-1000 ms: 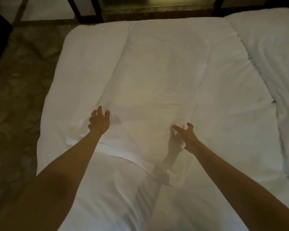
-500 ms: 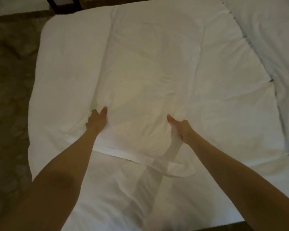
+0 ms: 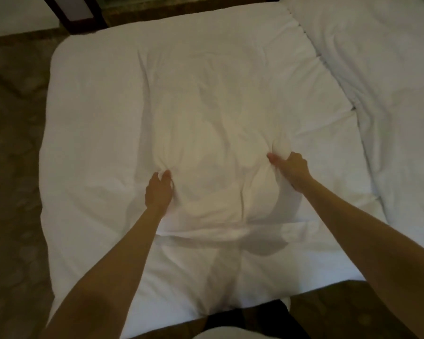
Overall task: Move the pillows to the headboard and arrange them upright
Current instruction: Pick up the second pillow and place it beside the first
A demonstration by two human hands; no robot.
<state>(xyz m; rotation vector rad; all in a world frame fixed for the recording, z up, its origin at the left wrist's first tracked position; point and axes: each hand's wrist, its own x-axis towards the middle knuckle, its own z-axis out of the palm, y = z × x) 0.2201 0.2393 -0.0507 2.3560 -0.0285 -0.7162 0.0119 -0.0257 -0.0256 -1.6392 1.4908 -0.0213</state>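
Lying between left hand (image 3: pixel 158 190) and right hand (image 3: pixel 290 168), pillow (image 3: pixel 216 152) gripped.

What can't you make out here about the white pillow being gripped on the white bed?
- Head view: the white pillow's far edge blends into the white bed cover; both are white in dim light.
- Fingertips of the left hand and right hand are buried in bunched fabric.
- The headboard is not in view.
- The second white bed is cut off by the right edge.

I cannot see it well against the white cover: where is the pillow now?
The pillow lies flat mid-bed on the duvet, gripped by the left hand and right hand.
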